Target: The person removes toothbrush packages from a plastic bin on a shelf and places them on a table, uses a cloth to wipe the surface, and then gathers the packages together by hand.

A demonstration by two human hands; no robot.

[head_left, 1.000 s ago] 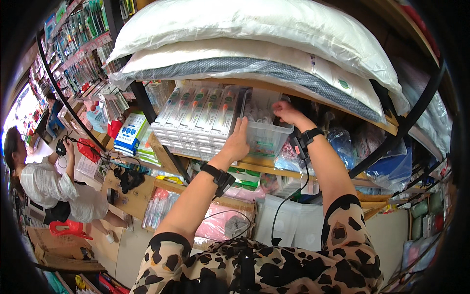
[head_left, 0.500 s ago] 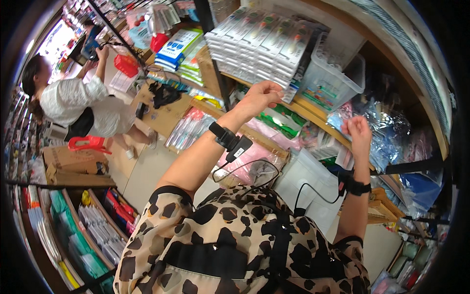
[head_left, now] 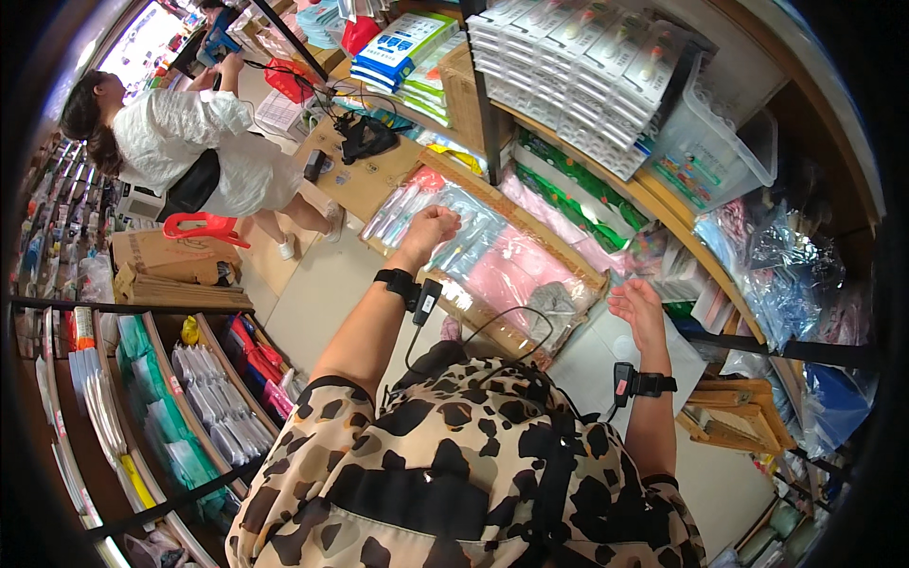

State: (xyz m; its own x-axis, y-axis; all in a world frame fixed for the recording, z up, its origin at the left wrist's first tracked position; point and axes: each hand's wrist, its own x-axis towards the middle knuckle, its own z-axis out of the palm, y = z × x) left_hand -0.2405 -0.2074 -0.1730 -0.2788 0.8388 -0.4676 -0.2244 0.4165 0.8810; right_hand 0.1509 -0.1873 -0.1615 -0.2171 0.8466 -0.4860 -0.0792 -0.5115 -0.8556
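My left hand (head_left: 431,232), with its fingers curled in, hovers over a shallow cardboard box (head_left: 473,293); no object shows in it. Inside the box lie clear-wrapped packets, among them pink ones (head_left: 516,270) and pale blue ones (head_left: 459,222). My right hand (head_left: 639,308) is raised by the right end of that box, fingers loosely bent and apart, holding nothing visible. Just below it is a whitish translucent lid or bin top (head_left: 620,355). Each wrist wears a black strap with a small cabled device.
Stacked white boxed goods (head_left: 578,71) and a clear plastic bin (head_left: 715,151) fill the wooden shelf ahead. A person in white (head_left: 180,142) stands at the left, near a red plastic stool (head_left: 204,229). Divided racks of packets (head_left: 199,398) line the lower left.
The view has shifted, so shelf and box sit differently. My left hand has come down from the boxed goods to over the cardboard box. My right hand has lowered and its fingers have loosened.
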